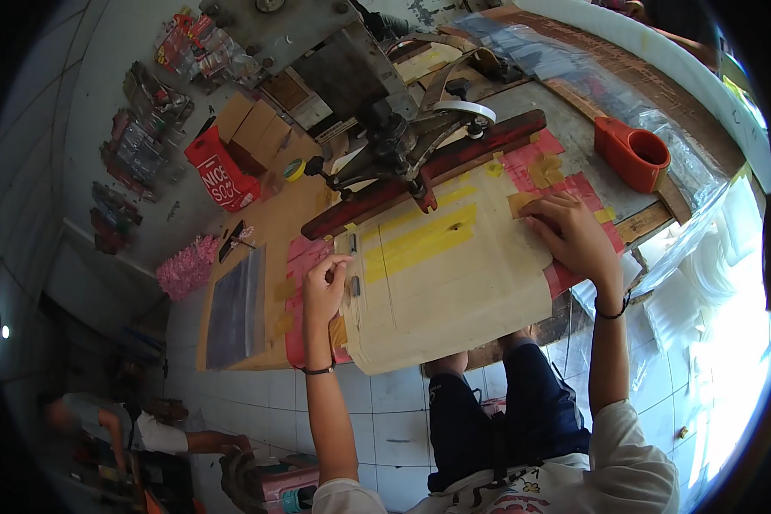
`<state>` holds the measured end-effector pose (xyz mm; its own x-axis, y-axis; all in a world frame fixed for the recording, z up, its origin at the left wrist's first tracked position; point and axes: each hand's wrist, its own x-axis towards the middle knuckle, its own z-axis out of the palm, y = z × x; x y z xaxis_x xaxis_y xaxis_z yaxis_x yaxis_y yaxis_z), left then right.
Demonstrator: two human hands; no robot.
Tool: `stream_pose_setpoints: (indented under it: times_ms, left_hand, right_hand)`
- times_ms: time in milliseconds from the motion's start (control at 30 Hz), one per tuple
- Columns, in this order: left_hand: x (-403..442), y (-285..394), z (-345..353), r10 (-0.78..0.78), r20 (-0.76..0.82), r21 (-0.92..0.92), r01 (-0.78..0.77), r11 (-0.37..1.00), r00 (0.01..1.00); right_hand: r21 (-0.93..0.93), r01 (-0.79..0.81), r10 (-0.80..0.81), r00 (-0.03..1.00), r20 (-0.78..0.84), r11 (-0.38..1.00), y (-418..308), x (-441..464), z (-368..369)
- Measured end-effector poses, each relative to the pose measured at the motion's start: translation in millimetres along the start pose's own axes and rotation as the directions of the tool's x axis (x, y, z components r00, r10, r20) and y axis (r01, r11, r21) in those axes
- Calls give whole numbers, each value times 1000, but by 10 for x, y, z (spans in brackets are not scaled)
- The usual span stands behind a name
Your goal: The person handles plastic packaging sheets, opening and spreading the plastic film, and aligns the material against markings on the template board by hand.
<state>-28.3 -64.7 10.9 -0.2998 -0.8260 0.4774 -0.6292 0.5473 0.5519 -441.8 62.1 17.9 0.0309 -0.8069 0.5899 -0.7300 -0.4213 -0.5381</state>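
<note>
A tan sheet (463, 300) with yellow strips lies on the worktop in front of me, its near edge hanging over my knees. My left hand (324, 291) is closed, fingers curled at the sheet's left edge beside small dark grey pieces (355, 285). What its fingertips hold, if anything, is hidden. At the sheet's far right corner, my right hand (570, 233) has its fingers bent and thumb drawn close, by a piece of brown tape (518, 203). I cannot make out what is between them. A long dark red bar (480, 154) of the press (385, 128) spans behind the sheet.
An orange tape dispenser (632, 154) stands at the right, near clear plastic film (685, 137). Red and yellow tape (546, 167) covers the worktop around the sheet. A cardboard box (253, 133) and a red bag (223, 171) stand left. Another person (116, 428) is at lower left.
</note>
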Motion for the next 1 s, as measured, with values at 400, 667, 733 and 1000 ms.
stream_pose_setpoints:
  times_ms: [400,667,733,1000]
  left_hand:
    - [-22,115,2,6,34,-63,-4,998,999]
    - [-26,45,-3,0,129,-77,10,997,992]
    - [-26,47,-5,-1,133,-77,11,997,991]
    - [-17,43,22,23,98,-89,-14,996,995]
  right_hand:
    - [-11,31,-31,1000,-1,999,58,-7,8]
    - [-1,51,-51,999,-16,999,69,-17,17]
    - [7,37,-37,999,-9,999,62,-17,14]
    - [-8,40,-40,999,-13,999,68,-14,25]
